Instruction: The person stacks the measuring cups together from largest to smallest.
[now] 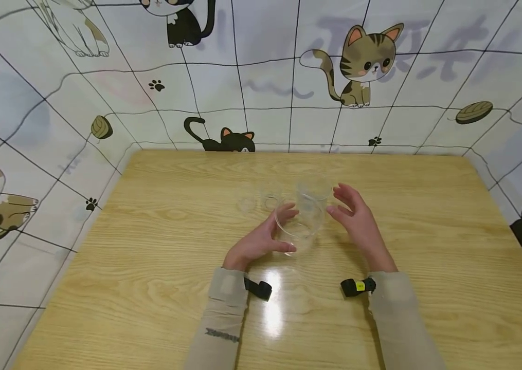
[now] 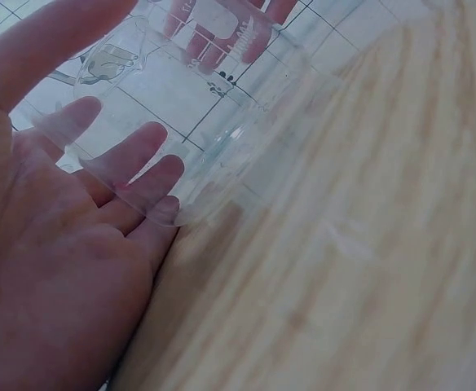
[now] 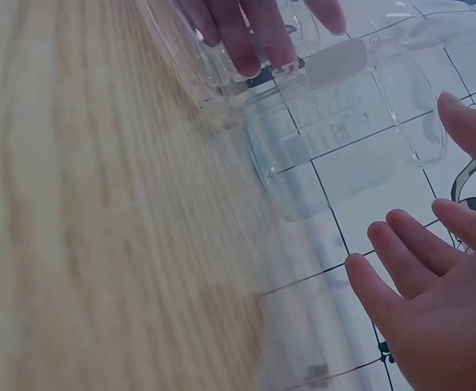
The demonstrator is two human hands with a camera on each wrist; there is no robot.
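A large clear beaker (image 1: 301, 237) stands on the wooden table in front of me. My left hand (image 1: 267, 236) holds it from the left, thumb at the near side and fingers round the far side. The left wrist view shows the beaker (image 2: 222, 122) between that thumb and the fingers. Right behind it is a second clear beaker (image 1: 315, 187), with printed markings in the right wrist view. To its right, my right hand (image 1: 355, 218) is spread with fingers apart and nothing in them. In the right wrist view a gap separates its fingertips from the second beaker (image 3: 336, 138).
Two smaller clear glass vessels stand left of the second beaker: one (image 1: 270, 199) beside it and a fainter one (image 1: 246, 204) farther left. The wooden table (image 1: 149, 257) ends at a cat-patterned cloth wall (image 1: 265, 87) at the back and sides.
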